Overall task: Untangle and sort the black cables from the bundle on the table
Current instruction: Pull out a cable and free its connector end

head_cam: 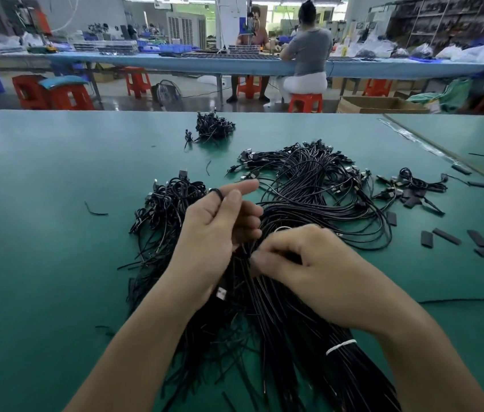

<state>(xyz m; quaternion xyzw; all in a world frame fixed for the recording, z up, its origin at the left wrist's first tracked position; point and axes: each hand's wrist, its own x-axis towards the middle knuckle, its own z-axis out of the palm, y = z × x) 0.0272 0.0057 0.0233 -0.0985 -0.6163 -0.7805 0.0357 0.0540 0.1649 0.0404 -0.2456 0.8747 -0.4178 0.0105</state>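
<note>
With the right hand (303, 260) pinching strands at the centre of the bundle (279, 292) and the left hand (220, 230) loosely curled beside it, draw one cable (309, 185) slowly toward the pile (169, 200) at ten o'clock.

Cables and mat: finishes

Black cables (309, 203) are showing smooth, slightly glossy plastic jackets, catching thin highlights; plugs (249, 157) are glinting like metal. Green table mat (56, 233) is looking matt and smooth. White tie (340, 346) is reading as plastic. Flat black strips (446, 236) are looking dull.
</note>
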